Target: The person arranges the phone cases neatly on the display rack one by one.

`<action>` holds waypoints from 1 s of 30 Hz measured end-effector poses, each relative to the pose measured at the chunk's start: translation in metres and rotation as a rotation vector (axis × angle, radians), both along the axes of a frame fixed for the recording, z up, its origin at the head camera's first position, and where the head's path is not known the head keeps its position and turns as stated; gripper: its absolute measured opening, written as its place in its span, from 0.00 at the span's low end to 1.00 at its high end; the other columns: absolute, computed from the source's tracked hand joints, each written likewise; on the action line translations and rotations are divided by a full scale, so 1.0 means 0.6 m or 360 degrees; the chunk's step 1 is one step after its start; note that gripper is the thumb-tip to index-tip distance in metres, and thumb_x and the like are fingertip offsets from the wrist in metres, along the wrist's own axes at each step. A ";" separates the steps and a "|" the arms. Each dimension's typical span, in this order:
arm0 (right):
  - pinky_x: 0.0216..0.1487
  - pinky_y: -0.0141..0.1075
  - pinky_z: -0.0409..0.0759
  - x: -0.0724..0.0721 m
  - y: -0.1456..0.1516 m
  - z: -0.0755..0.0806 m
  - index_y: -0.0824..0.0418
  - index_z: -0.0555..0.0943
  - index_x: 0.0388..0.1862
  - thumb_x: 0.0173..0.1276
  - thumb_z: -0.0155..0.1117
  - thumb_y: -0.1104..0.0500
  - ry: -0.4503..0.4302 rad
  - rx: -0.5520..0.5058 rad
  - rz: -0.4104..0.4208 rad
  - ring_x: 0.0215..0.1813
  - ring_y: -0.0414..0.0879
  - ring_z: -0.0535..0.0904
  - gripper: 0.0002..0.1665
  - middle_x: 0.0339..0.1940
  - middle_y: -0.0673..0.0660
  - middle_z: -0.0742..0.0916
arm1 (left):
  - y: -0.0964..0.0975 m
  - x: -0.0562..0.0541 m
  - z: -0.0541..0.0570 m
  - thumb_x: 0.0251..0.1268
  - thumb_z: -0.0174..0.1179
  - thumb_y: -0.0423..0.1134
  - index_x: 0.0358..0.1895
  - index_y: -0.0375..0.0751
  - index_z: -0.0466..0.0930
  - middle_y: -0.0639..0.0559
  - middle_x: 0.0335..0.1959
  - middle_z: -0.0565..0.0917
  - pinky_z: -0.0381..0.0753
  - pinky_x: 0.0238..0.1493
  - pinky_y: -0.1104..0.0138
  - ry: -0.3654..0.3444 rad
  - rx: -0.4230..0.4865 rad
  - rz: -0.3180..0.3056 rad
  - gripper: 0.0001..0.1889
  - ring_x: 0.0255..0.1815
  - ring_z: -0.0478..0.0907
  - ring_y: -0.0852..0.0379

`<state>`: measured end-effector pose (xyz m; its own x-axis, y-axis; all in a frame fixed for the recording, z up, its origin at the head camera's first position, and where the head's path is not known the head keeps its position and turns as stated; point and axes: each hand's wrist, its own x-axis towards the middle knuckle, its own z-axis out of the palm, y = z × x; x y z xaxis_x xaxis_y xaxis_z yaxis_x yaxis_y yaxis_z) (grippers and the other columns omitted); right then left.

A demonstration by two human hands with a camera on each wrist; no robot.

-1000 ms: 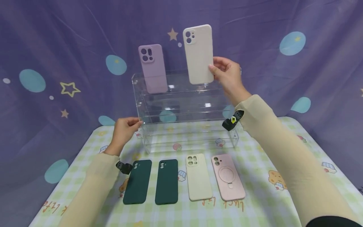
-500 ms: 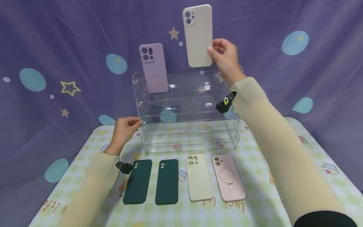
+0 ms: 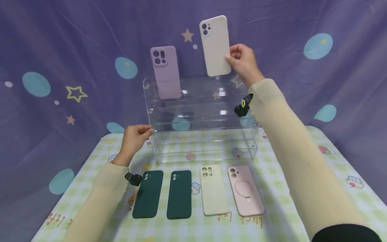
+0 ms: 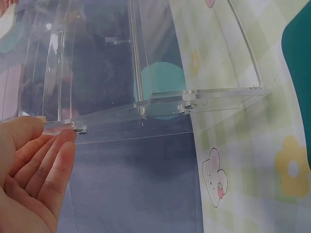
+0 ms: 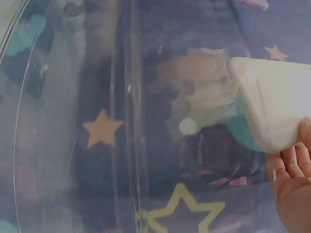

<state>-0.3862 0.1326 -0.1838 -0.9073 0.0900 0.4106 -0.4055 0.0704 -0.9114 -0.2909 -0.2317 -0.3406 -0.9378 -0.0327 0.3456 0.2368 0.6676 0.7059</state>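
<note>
My right hand (image 3: 244,64) pinches a white phone case (image 3: 216,47) by its right edge, thumb in front, fingers behind. The case is upright and slightly tilted, its lower edge near the top of a clear tiered display stand (image 3: 201,136). In the right wrist view the white case (image 5: 277,102) shows its lower end beside the stand. With thumb and fingertips my left hand (image 3: 134,139) pinches the stand's left side panel; the left wrist view shows this hand (image 4: 36,165) at the panel's edge. A lilac phone case (image 3: 167,72) leans on the stand's top tier, at the left.
In front of the stand lie two dark green phone cases (image 3: 179,195), a cream phone case (image 3: 214,190) and a pink phone case (image 3: 246,191) with a ring. They rest on a checked tablecloth (image 3: 278,201). A purple curtain (image 3: 90,40) hangs behind.
My right hand first rises with the white phone case, then comes down a little and shifts slightly right, the case tilting slightly. My left hand keeps its hold on the stand.
</note>
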 end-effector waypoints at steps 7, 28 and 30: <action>0.28 0.26 0.73 0.001 0.008 -0.003 0.60 0.73 0.33 0.65 0.60 0.70 -0.0035 0.0197 0.0017 0.28 0.37 0.73 0.07 0.22 0.47 0.78 | 0.000 0.002 0.000 0.63 0.62 0.38 0.45 0.30 0.83 0.37 0.36 0.86 0.79 0.24 0.71 0.0002 -0.0022 0.0008 0.14 0.25 0.82 0.58; 0.34 0.33 0.83 0.002 0.020 0.006 0.64 0.75 0.33 0.69 0.59 0.54 -0.0219 0.0700 -0.0009 0.26 0.39 0.78 0.13 0.29 0.52 0.80 | -0.006 -0.003 0.007 0.63 0.61 0.38 0.46 0.28 0.83 0.35 0.38 0.85 0.78 0.25 0.74 -0.0011 -0.0039 0.0021 0.15 0.26 0.83 0.56; 0.36 0.34 0.83 0.002 0.022 0.005 0.65 0.76 0.36 0.69 0.58 0.53 -0.0240 0.0738 -0.0010 0.28 0.39 0.79 0.15 0.31 0.52 0.81 | -0.004 -0.003 0.007 0.63 0.62 0.38 0.46 0.29 0.83 0.35 0.38 0.85 0.80 0.26 0.72 -0.0012 -0.0032 0.0019 0.15 0.28 0.84 0.52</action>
